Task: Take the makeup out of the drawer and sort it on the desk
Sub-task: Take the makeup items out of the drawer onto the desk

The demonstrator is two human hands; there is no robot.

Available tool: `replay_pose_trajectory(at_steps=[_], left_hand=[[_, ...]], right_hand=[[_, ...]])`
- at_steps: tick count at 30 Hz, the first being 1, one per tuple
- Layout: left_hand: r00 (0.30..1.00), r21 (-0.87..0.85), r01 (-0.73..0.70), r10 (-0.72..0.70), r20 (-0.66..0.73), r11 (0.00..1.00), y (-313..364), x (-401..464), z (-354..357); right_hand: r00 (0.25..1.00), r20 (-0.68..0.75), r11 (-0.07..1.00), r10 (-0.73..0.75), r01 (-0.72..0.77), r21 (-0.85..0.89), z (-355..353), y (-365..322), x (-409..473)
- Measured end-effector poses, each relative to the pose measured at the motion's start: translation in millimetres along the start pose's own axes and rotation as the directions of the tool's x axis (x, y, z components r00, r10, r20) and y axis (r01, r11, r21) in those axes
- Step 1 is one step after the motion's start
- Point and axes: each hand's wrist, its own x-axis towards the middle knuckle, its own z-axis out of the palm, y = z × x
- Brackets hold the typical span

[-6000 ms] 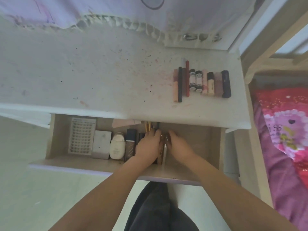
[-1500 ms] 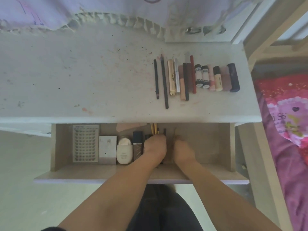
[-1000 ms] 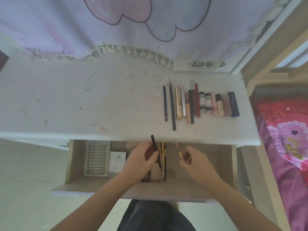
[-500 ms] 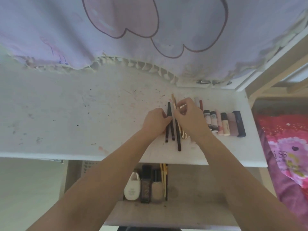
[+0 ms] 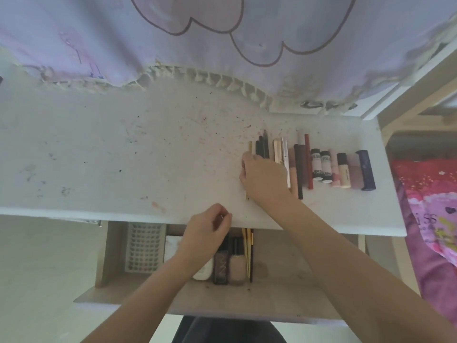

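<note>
A row of sorted makeup lies on the right of the white desk (image 5: 123, 157): dark pencils (image 5: 262, 147), a gold tube (image 5: 278, 151), small white bottles (image 5: 319, 165) and a navy tube (image 5: 366, 169). My right hand (image 5: 264, 181) rests on the row's left end, its fingers closed around a thin gold stick (image 5: 250, 147). My left hand (image 5: 210, 226) hovers over the desk's front edge with its fingers curled and nothing seen in it. Below, the open drawer (image 5: 222, 300) holds a dark bottle (image 5: 220, 268), a beige bottle (image 5: 237, 268), gold sticks (image 5: 247, 251) and a white bottle (image 5: 204, 273).
At the drawer's left end sit a white grid tray (image 5: 143, 248) and a white box (image 5: 171, 245). A lilac curtain (image 5: 222, 45) hangs over the desk's back edge. A wooden frame (image 5: 408, 100) and pink bedding (image 5: 432, 206) border the desk on the right.
Both hands brought sticks up from the drawer to the row's left end. My left hand has since pulled back to the desk's front edge; my right hand stays on the pencils.
</note>
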Motion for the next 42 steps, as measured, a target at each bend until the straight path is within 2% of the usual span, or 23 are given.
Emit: replay_pose_trajectory(at_steps=[3,5,6,7,9,11,13,16,22,28,34,37,39,42], left_hand=[[0.997,0.049,-0.011,0.008,0.074,0.999,-11,-10,12],[0.993,0.178,-0.063,0.044,0.107,0.982,-16,-14,23],[0.990,0.261,-0.098,0.067,0.126,0.960,-18,-16,30],[0.986,0.331,-0.125,0.081,0.145,0.935,-19,-16,38],[0.982,0.410,-0.135,0.067,0.175,0.902,-23,-13,58],[0.983,0.469,-0.118,0.036,0.181,0.875,-29,-4,78],[0.988,0.543,-0.081,-0.006,0.156,0.836,-34,8,93],[0.992,0.627,-0.029,-0.056,0.115,0.778,-36,24,110],[0.998,0.694,-0.006,-0.043,0.053,0.720,-41,36,129],[0.987,0.674,0.126,-0.159,-0.013,0.728,-45,33,141],[0.967,0.534,0.238,-0.250,-0.052,0.811,-39,37,135],[0.982,0.443,0.177,-0.190,-0.014,0.879,-37,30,125],[0.993,0.335,0.109,-0.119,0.010,0.936,-38,14,115],[0.995,0.144,0.017,-0.031,0.092,0.989,-37,-28,92]], right_hand=[[0.995,-0.099,0.997,-0.018,0.025,0.076,-6,2,-12],[0.977,-0.206,0.972,-0.048,0.093,0.216,-14,4,-37],[0.975,-0.207,0.949,-0.083,0.141,0.282,-16,4,-54],[0.980,-0.158,0.927,-0.123,0.170,0.335,-14,5,-75],[0.986,0.071,0.922,-0.151,0.115,0.370,7,9,-115],[0.953,0.300,0.947,-0.026,-0.073,0.314,46,18,-142],[0.873,0.468,0.908,0.134,-0.298,0.295,87,24,-151],[0.828,0.498,0.813,0.256,-0.463,0.352,131,22,-144],[0.855,0.422,0.796,0.301,-0.469,0.384,164,9,-131],[0.837,0.436,0.800,0.332,-0.494,0.340,171,15,-150],[0.833,0.417,0.838,0.363,-0.488,0.245,168,19,-147],[0.849,0.382,0.873,0.364,-0.454,0.180,152,29,-146],[0.841,0.405,0.879,0.360,-0.451,0.156,130,38,-153],[0.841,0.468,0.905,0.271,-0.388,0.175,89,47,-174]])
